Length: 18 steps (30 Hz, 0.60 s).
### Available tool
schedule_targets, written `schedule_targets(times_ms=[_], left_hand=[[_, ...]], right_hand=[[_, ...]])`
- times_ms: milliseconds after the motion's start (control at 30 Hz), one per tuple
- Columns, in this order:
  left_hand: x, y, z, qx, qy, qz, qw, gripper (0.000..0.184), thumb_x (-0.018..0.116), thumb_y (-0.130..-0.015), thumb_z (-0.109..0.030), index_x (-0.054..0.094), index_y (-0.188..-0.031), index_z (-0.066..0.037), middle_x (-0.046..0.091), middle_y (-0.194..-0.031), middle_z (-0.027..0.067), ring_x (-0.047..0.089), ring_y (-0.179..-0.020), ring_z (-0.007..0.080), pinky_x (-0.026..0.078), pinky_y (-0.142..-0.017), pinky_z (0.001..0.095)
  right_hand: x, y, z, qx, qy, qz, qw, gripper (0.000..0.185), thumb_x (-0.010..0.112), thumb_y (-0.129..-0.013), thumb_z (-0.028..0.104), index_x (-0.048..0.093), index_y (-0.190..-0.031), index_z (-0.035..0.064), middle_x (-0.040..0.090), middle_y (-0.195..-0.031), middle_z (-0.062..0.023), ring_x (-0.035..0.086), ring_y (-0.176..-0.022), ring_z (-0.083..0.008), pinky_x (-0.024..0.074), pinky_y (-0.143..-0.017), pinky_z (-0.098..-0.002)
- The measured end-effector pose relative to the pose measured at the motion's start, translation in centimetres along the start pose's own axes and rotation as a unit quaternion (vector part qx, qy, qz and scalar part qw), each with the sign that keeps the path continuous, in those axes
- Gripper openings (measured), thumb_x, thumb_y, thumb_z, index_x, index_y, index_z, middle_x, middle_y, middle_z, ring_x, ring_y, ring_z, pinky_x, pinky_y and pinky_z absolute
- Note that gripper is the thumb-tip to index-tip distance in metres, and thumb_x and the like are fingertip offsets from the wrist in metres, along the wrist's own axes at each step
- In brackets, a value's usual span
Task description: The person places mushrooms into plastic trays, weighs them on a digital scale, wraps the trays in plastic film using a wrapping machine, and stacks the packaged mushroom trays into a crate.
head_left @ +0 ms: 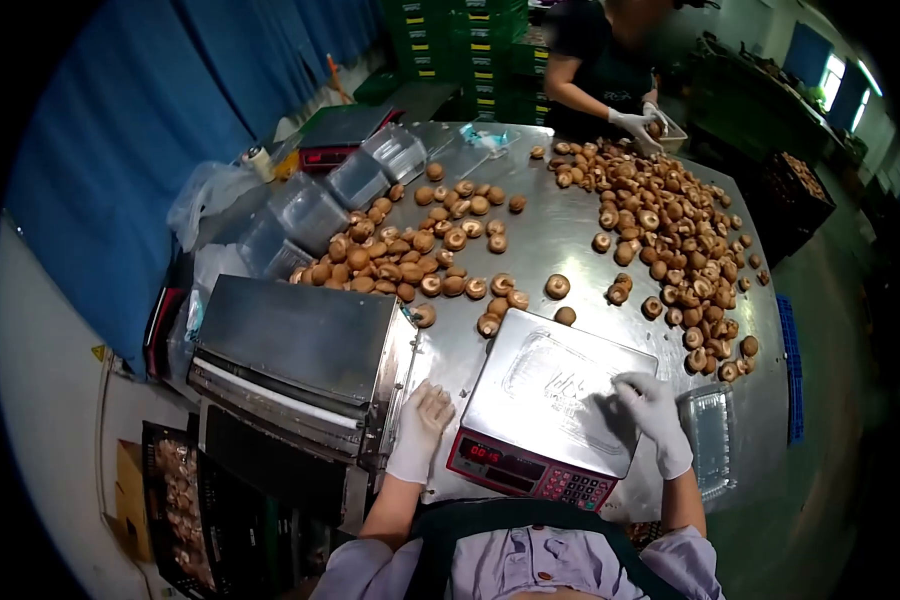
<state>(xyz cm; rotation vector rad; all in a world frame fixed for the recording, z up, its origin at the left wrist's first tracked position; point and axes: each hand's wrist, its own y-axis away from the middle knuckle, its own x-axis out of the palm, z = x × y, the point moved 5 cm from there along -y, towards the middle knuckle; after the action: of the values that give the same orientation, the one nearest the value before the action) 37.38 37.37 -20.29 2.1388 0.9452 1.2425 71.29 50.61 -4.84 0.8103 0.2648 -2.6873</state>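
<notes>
Light purple shirt cloth [590, 560] is closest. The white-gloved left hand [425, 415] is half open, its fingers a bit bent, and nothing shows in it. It is beside a metal machine [290, 335]. The right hand [655, 408], gloved too, is partly over the scale's right side. Its fingers are bent, and I can't tell if it holds anything. The scale [555, 390] sits between both hands, with red numbers [485, 453] lit. One clear tray [712, 435] lies just right of it. Past the scale, brown mushrooms [675, 235] make two big groups on the shiny table [560, 245]. Clear boxes [308, 212] are by the left group. Another person [605, 85] has white-gloved hands by the right group.
</notes>
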Motion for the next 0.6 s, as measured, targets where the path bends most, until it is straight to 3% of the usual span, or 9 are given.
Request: schedule_targets(times_ms=[33, 67, 100, 167, 267, 333, 400, 500, 600], left_hand=[[0.2, -0.9, 0.2, -0.038, 0.056, -0.002, 0.998, 0.037, 0.057, -0.086, -0.026, 0.046, -0.117, -0.008, 0.056, -0.107, 0.0110, 0.057, -0.095, 0.0274, 0.046, -0.089, 0.0452], [1.2, -1.3, 0.0, -0.035, 0.058, -0.007, 0.998, 0.037, 0.057, -0.086, -0.026, 0.046, -0.117, -0.008, 0.056, -0.107, 0.0110, 0.057, -0.095, 0.0274, 0.046, -0.089, 0.0452], [2.5, -1.6, -0.3, -0.005, 0.078, -0.004, 0.997, 0.049, 0.056, -0.086, -0.027, 0.036, -0.127, -0.008, 0.046, -0.121, 0.0118, 0.053, -0.103, 0.0273, 0.043, -0.092, 0.0452], [3.8, -3.7, -0.8, 0.028, 0.104, 0.034, 0.994, 0.072, 0.054, -0.087, -0.031, 0.015, -0.143, -0.010, 0.026, -0.144, 0.0101, 0.040, -0.123, 0.0292, 0.035, -0.101, 0.0477], [6.3, -7.0, -1.5, 0.053, 0.135, 0.060, 0.988, 0.075, 0.054, -0.087, -0.034, 0.012, -0.144, -0.011, 0.025, -0.145, 0.0065, 0.038, -0.125, 0.0280, 0.031, -0.103, 0.0493], [7.5, -9.1, -1.8, 0.060, 0.142, 0.074, 0.985, 0.076, 0.053, -0.087, -0.038, 0.012, -0.145, -0.010, 0.021, -0.147, 0.0036, 0.034, -0.128, 0.0257, 0.028, -0.104, 0.0500], [9.2, -10.9, -2.5, 0.082, 0.157, 0.100, 0.979, 0.074, 0.053, -0.087, -0.040, 0.016, -0.143, -0.008, 0.020, -0.148, 0.0010, 0.032, -0.128, 0.0237, 0.026, -0.105, 0.0491], [11.0, -13.3, -3.7, 0.107, 0.205, 0.113, 0.966, 0.067, 0.049, -0.089, -0.044, 0.021, -0.143, -0.017, 0.019, -0.148, -0.0022, 0.028, -0.132, 0.0258, 0.020, -0.105, 0.0561], [12.4, -15.4, -4.2, 0.134, 0.235, 0.122, 0.955, 0.065, 0.044, -0.089, -0.052, 0.019, -0.143, -0.027, 0.014, -0.150, -0.0034, 0.018, -0.136, 0.0294, 0.011, -0.104, 0.0650]], right_hand=[[-0.3, -1.4, -1.0, 0.068, -0.055, 0.009, 0.996, 0.020, 0.060, -0.086, 0.018, 0.066, -0.097, 0.0024, 0.065, -0.076, -0.0070, 0.061, -0.068, -0.0141, 0.0481, -0.062, -0.0259], [-0.5, -3.1, -1.7, 0.136, -0.109, 0.016, 0.985, 0.022, 0.059, -0.087, 0.017, 0.065, -0.101, 0.0015, 0.064, -0.074, -0.0046, 0.059, -0.067, -0.0102, 0.0469, -0.060, -0.0237], [-0.5, -5.0, -2.7, 0.141, -0.157, -0.003, 0.978, 0.026, 0.060, -0.087, 0.018, 0.063, -0.107, 0.0022, 0.063, -0.077, -0.0031, 0.057, -0.066, -0.0078, 0.0449, -0.059, -0.0213], [-0.3, -9.2, -6.1, 0.149, -0.099, 0.001, 0.984, 0.036, 0.058, -0.088, 0.025, 0.058, -0.116, 0.0026, 0.063, -0.090, -0.0041, 0.058, -0.077, -0.0089, 0.0462, -0.065, -0.0234], [1.8, -14.4, -8.0, 0.233, -0.119, 0.081, 0.962, 0.054, 0.053, -0.089, 0.039, 0.045, -0.130, 0.0040, 0.058, -0.112, -0.0096, 0.059, -0.091, -0.0182, 0.0492, -0.072, -0.0298], [4.7, -17.3, -11.3, 0.300, -0.183, 0.147, 0.925, 0.070, 0.051, -0.088, 0.049, 0.029, -0.140, 0.0064, 0.047, -0.127, -0.0182, 0.059, -0.092, -0.0293, 0.0535, -0.070, -0.0388], [8.3, -19.2, -11.9, 0.343, -0.208, 0.207, 0.892, 0.072, 0.046, -0.089, 0.053, 0.025, -0.141, 0.0087, 0.049, -0.125, -0.0186, 0.060, -0.094, -0.0281, 0.0528, -0.073, -0.0406], [13.4, -22.4, -10.7, 0.327, -0.251, 0.209, 0.887, 0.064, 0.044, -0.089, 0.057, 0.037, -0.134, 0.0115, 0.052, -0.114, -0.0130, 0.057, -0.088, -0.0241, 0.0530, -0.069, -0.0400], [16.8, -26.4, -9.8, 0.346, -0.314, 0.260, 0.845, 0.065, 0.042, -0.087, 0.061, 0.038, -0.133, 0.0141, 0.052, -0.119, -0.0105, 0.056, -0.095, -0.0235, 0.0495, -0.079, -0.0435]])
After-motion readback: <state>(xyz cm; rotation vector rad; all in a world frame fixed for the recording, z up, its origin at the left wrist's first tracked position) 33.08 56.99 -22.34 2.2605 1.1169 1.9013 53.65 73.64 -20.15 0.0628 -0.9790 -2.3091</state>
